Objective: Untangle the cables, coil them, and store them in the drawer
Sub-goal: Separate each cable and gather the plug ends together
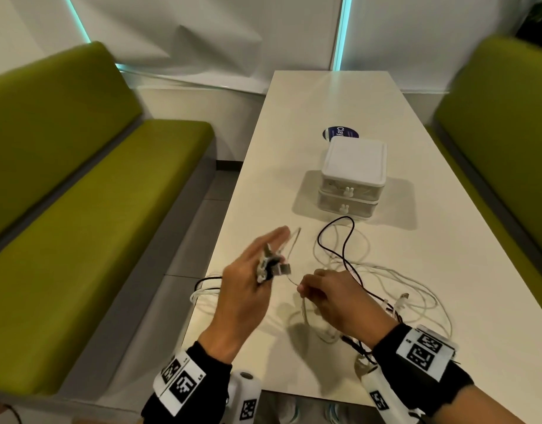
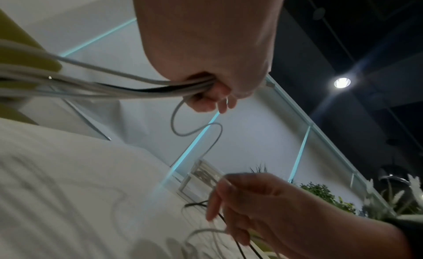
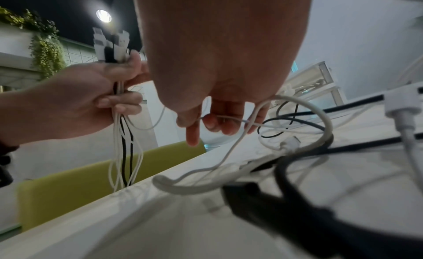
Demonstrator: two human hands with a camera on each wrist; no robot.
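Setting: a booth in a café, canteen or office lounge; which one cannot be told.
Seating: two green padded benches [image 1: 80, 185] are placed face to face along a narrow white table [image 1: 340, 96].
Walls: white panels are edged by teal light strips [image 1: 343, 32].
Ceiling: a dark ceiling with a round spotlight [image 2: 341, 82] is shown.
Greenery: trailing plants [image 3: 45, 49] are set on a high ledge.
Table marking: a round blue sticker [image 1: 340, 133] is fixed to the top.

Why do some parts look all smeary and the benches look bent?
Head view: the left hand is smeared by motion, and the wide lens bends the green benches. Left wrist view: the table is streaked with blur. Right wrist view: the black cable nearest the camera is out of focus.
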